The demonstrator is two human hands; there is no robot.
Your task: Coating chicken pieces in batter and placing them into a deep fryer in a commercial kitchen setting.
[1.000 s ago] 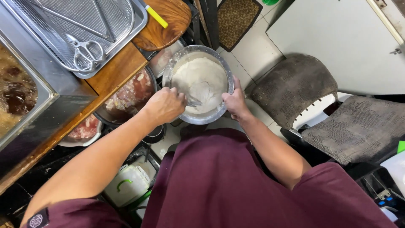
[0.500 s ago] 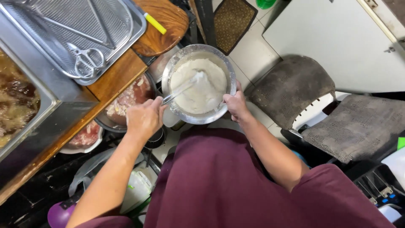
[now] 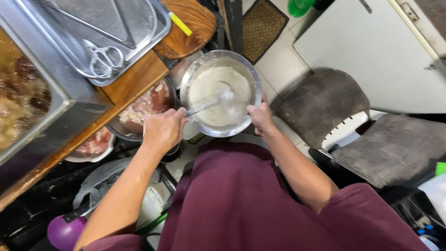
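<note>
My left hand (image 3: 162,130) is closed around the handle of a metal spoon (image 3: 211,101), whose bowl end sits in the white batter (image 3: 218,93) near the centre of the steel mixing bowl (image 3: 253,79). My right hand (image 3: 260,118) grips the bowl's rim at about five o'clock, steadying it in front of my body. The step in hand, as I judge it, is stirring; the mix looks thick and pale, with dry flour showing toward eleven o'clock. The next move calls for sweeping the spoon round to that side while the right hand holds firm. At nine o'clock of the bowl stands a bowl of raw meat (image 3: 148,102); at ten o'clock, a metal tray (image 3: 155,28) with scissors (image 3: 104,58).
</note>
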